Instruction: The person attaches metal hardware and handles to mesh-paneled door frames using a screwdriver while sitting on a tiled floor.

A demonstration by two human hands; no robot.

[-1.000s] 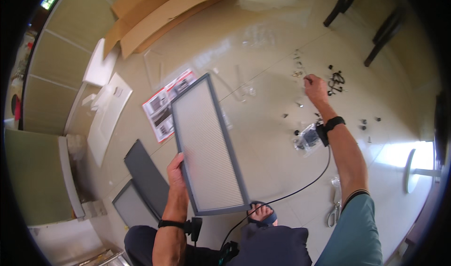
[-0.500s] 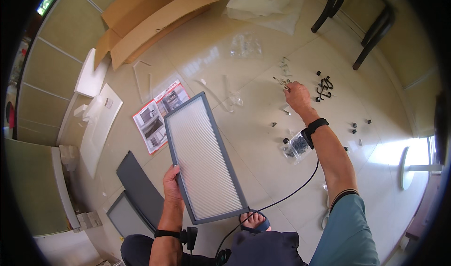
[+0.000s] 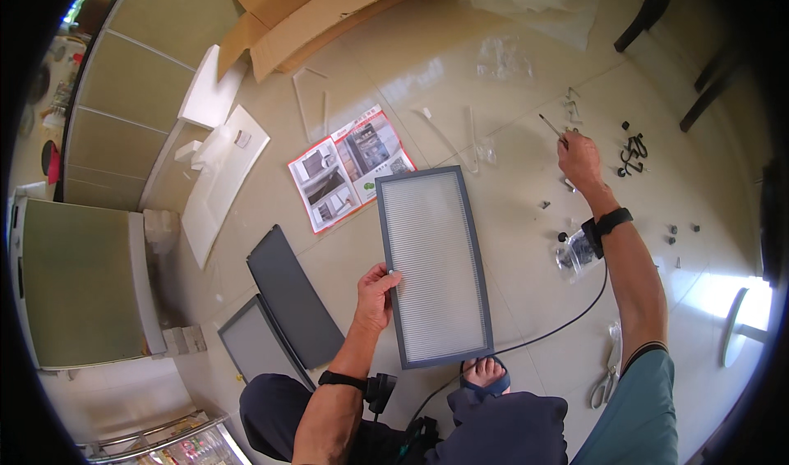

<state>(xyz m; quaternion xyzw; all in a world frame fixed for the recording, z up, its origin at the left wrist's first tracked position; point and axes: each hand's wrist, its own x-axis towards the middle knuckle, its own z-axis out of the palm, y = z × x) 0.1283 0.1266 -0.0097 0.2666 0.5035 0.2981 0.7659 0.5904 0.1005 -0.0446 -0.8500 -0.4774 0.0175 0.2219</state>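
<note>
My left hand (image 3: 376,299) grips the left edge of a panel (image 3: 436,268) with a grey frame and a ribbed, translucent face, tilted above the floor. The thumb lies over the frame; the other fingers are mostly hidden behind it. Off to the right, my right hand (image 3: 580,163) is closed around what looks like a thin screwdriver (image 3: 550,124), its shaft pointing up and left. Small metal brackets (image 3: 571,108) lie just beyond that hand, and black hooks (image 3: 631,154) lie to its right. A clear bag of dark small parts (image 3: 573,255) rests beneath the right wrist.
An open leaflet (image 3: 352,168) lies beyond the panel. Two grey panels (image 3: 296,301) are on the floor at left, near white foam pieces (image 3: 222,177). A cardboard box (image 3: 345,13) stands at the back. Scissors (image 3: 602,389) lie at right; a black cable (image 3: 551,333) crosses the floor.
The view has shifted, so the floor things appear farther right. The panel now stands straighter in the picture, still in my left hand. My right hand keeps hold of the screwdriver.
</note>
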